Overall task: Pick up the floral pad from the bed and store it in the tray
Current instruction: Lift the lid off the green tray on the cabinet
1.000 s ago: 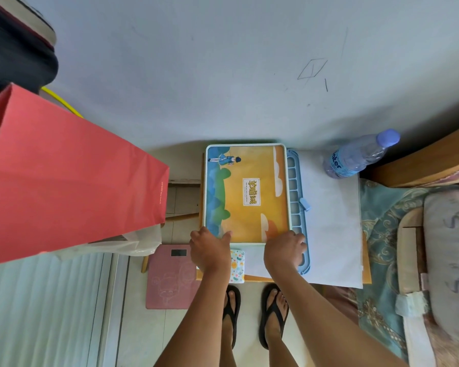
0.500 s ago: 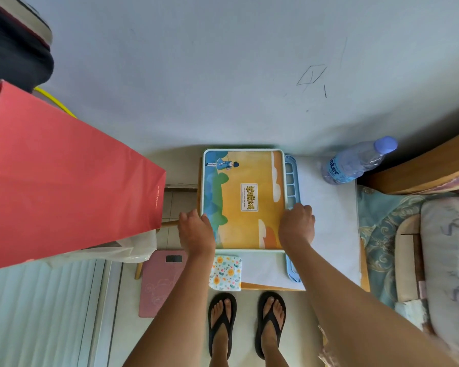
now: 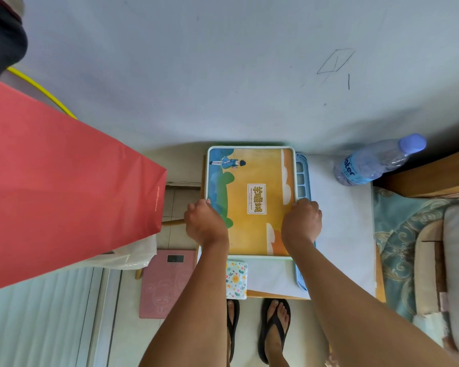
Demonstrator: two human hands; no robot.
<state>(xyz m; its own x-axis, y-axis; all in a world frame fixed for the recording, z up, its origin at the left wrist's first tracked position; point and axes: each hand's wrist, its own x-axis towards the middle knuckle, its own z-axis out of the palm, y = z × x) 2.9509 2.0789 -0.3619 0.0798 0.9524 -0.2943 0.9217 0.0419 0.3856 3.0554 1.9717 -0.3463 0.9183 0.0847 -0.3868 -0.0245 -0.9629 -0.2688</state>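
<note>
Hands, left (image 3: 206, 223) and right (image 3: 301, 222), each with grip clenched on a side edge of the illustrated box (image 3: 251, 201), apparently to steady it square on the surface (image 3: 342, 234), while the floral pad (image 3: 236, 279) lies just beneath its near edge.

Small wooden table (image 3: 276, 294), centre frame, under white sheet (image 3: 339, 234). On it: illustrated orange tray (image 3: 252, 181); blue grid rack (image 3: 302, 170) beneath its right edge; floral pad (image 3: 236, 279), near edge; water bottle (image 3: 376, 162), upper right.
</note>
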